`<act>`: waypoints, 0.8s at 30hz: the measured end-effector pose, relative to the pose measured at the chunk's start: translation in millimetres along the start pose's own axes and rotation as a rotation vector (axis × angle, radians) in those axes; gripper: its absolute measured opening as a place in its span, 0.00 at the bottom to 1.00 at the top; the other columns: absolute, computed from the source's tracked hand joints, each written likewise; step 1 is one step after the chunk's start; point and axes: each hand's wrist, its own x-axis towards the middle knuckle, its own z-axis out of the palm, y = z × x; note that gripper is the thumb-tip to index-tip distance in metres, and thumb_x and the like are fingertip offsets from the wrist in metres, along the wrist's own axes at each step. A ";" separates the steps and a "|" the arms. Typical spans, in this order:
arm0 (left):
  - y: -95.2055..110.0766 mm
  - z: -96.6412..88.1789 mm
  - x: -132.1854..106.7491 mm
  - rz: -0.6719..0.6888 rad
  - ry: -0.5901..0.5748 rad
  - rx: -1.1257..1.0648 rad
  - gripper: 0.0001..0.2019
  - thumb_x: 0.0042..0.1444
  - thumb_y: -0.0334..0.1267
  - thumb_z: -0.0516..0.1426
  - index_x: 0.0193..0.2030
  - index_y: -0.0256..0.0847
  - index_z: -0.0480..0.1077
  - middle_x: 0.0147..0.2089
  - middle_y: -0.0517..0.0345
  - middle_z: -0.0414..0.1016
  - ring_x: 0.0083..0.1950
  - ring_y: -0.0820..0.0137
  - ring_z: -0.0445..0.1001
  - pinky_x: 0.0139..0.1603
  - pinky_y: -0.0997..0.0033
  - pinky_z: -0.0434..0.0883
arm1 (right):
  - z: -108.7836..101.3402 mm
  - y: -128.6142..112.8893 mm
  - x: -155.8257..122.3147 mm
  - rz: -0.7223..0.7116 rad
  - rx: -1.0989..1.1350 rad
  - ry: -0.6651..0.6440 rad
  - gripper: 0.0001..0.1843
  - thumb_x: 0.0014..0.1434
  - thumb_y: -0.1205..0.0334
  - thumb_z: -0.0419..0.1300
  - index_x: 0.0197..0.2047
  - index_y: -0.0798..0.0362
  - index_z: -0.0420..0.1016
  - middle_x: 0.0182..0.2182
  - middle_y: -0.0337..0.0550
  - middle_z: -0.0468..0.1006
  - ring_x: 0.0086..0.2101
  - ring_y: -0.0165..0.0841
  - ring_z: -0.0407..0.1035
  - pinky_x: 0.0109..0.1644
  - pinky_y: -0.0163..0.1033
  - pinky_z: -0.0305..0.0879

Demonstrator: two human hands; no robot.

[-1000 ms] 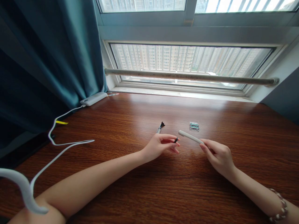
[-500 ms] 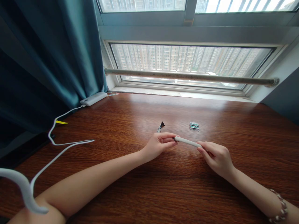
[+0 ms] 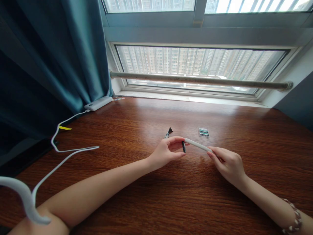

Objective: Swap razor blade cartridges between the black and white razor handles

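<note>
Between the thumb and fingertips of my left hand [image 3: 168, 150] is a small black piece [image 3: 184, 147] that looks like a razor head, held roughly upright. My right hand [image 3: 226, 163] pinches the right end of a slim white handle [image 3: 197, 144]. Its left end slopes up to my left fingertips, close to the top of the black piece; I cannot tell whether the two are joined. Just beyond my left hand lies a silvery handle with a dark end [image 3: 168, 132], partly hidden by the fingers.
A small clear case with dark and greenish strips [image 3: 203, 132] lies farther back on the brown wooden table [image 3: 156, 202]. At left are a white power strip [image 3: 99, 103], its white cable [image 3: 73, 150], a yellow strip [image 3: 65, 128] and a curved white thing [image 3: 26, 199] near my left arm.
The thumb and fingers of my left hand have parted more, and the black piece now shows upright between them. The left end of the white handle has risen slightly.
</note>
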 end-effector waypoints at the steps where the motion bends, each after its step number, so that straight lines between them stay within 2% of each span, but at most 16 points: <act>1: 0.2 -0.3 0.2 0.007 -0.003 0.006 0.24 0.40 0.28 0.63 0.46 0.36 0.65 0.50 0.47 0.69 0.52 0.62 0.67 0.57 0.60 0.61 | -0.3 0.1 -0.1 -0.011 0.009 -0.001 0.11 0.58 0.59 0.52 0.38 0.51 0.73 0.29 0.40 0.76 0.28 0.29 0.69 0.32 0.31 0.58; 6: 2.9 -1.1 1.0 0.058 -0.020 0.072 0.29 0.42 0.28 0.62 0.53 0.40 0.59 0.51 0.45 0.69 0.53 0.63 0.66 0.56 0.60 0.60 | -1.9 -1.7 -0.5 -0.115 -0.022 -0.051 0.12 0.58 0.58 0.51 0.38 0.52 0.73 0.23 0.39 0.73 0.25 0.29 0.67 0.29 0.32 0.56; 14: 1.3 -1.0 -3.1 0.098 -0.010 0.228 0.31 0.43 0.28 0.60 0.55 0.42 0.55 0.50 0.49 0.68 0.55 0.64 0.63 0.57 0.61 0.58 | 1.7 -0.1 -0.6 0.010 -0.096 -0.029 0.11 0.58 0.56 0.51 0.38 0.49 0.73 0.25 0.37 0.75 0.26 0.28 0.67 0.30 0.32 0.54; 24: 2.8 1.4 -1.0 0.135 0.071 0.290 0.28 0.46 0.28 0.57 0.54 0.41 0.53 0.49 0.47 0.69 0.53 0.65 0.66 0.54 0.61 0.61 | 1.0 -0.2 -3.0 -0.085 0.008 -0.105 0.10 0.57 0.58 0.53 0.37 0.51 0.73 0.20 0.36 0.70 0.22 0.27 0.62 0.28 0.32 0.52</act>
